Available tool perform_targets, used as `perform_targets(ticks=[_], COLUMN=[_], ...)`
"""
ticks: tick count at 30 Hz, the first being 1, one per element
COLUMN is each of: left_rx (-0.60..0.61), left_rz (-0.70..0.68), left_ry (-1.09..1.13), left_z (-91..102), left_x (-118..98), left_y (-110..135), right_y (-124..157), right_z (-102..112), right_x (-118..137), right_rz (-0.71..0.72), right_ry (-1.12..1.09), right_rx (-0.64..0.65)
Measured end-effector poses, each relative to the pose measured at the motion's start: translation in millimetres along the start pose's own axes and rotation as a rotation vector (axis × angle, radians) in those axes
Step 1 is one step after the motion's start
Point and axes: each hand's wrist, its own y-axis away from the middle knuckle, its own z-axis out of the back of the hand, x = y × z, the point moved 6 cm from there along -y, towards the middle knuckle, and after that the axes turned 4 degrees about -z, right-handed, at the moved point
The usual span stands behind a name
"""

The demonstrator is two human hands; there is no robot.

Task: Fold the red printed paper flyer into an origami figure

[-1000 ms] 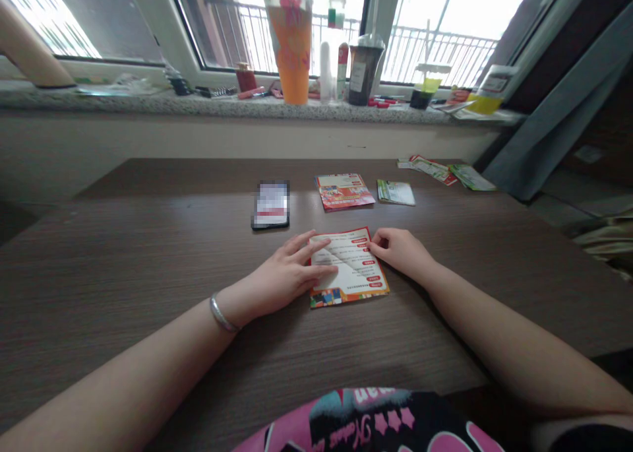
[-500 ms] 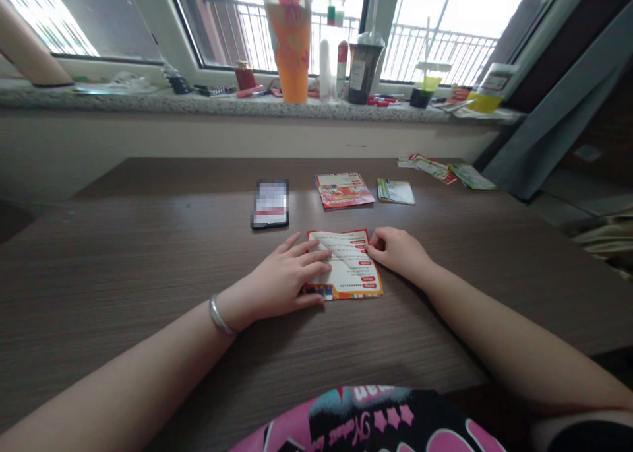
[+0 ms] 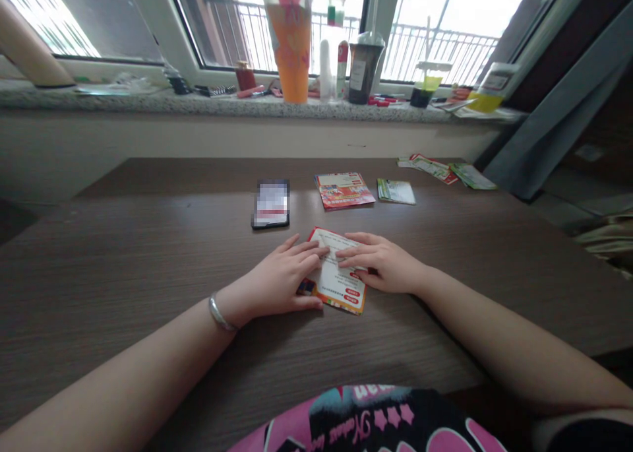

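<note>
A printed leaflet (image 3: 336, 282), white with red labels and an orange lower edge, lies flat and turned at a slant on the table in front of me. My left hand (image 3: 283, 277) rests across its left side, fingers spread out and thumb by the lower edge. Over the right side lies my right hand (image 3: 388, 262), its fingers stretched over the paper. Both hands touch the leaflet without gripping it, and they cover parts of its print.
Behind the leaflet lie a phone (image 3: 270, 204), a stack of red leaflets (image 3: 345, 191) and a small stack of cards (image 3: 396, 191). More cards (image 3: 435, 168) are scattered at the back right. An orange drink cup (image 3: 291, 49) and a dark cup (image 3: 363, 69) stand on the windowsill (image 3: 208, 107).
The leaflet has turned clockwise, its lower right corner swinging down and left. My right hand has opened from a pinch at its right edge and moved left onto the paper.
</note>
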Motion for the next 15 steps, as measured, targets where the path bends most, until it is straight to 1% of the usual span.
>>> perform_targets(ticks=[3,9,12,15], left_rx=[0.01,0.037,0.065,0.109], left_rz=[0.017,0.071,0.065,0.042], left_ry=[0.004,0.02,0.026,0.02], left_z=[-0.5,-3.2,-4.7,-6.7], left_x=[1,6,8,9], left_y=[0,0,1,2], right_y=[0,-1,-2,-3], right_z=[-2,-1,0,0], right_x=[4,13,17,19], right_rz=[0.012,0.04,0.054,0.067], right_ry=[-0.037,-0.014,0.002,0.019], right_rx=[0.066,0.159,0.171,0.152])
